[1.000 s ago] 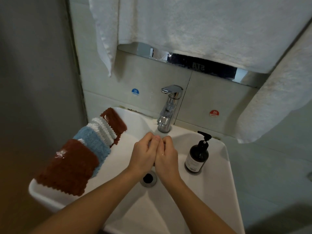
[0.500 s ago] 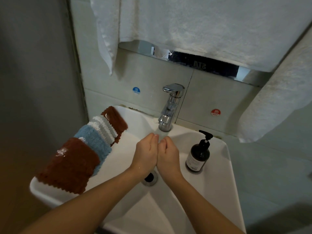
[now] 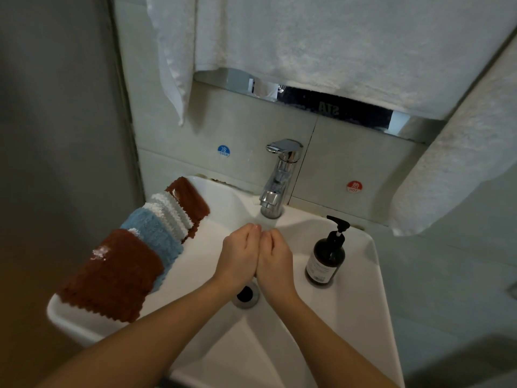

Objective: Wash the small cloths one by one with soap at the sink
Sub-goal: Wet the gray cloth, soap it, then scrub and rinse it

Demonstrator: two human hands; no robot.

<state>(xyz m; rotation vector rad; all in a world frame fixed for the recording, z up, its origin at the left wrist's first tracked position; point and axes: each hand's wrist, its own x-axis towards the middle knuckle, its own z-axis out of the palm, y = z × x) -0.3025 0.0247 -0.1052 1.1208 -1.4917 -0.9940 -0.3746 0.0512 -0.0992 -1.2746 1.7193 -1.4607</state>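
Several small cloths hang over the left rim of the white sink (image 3: 372,275): a brown cloth (image 3: 112,278) nearest me, a blue cloth (image 3: 156,236), a white cloth (image 3: 172,211) and another brown cloth (image 3: 190,203) at the back. My left hand (image 3: 239,254) and my right hand (image 3: 275,260) are pressed side by side over the basin, just below the chrome tap (image 3: 277,177), fingers loosely cupped and holding nothing. A dark soap pump bottle (image 3: 326,254) stands on the sink's right ledge, beside my right hand.
The drain (image 3: 246,295) lies under my wrists. Large white towels (image 3: 321,43) hang above the tap and at the right (image 3: 453,163). Cold (image 3: 223,150) and hot (image 3: 354,187) stickers mark the tiled wall. A grey wall closes the left side.
My two hands have stayed together under the tap, with the fingertips parting slightly. The view has shifted a little.
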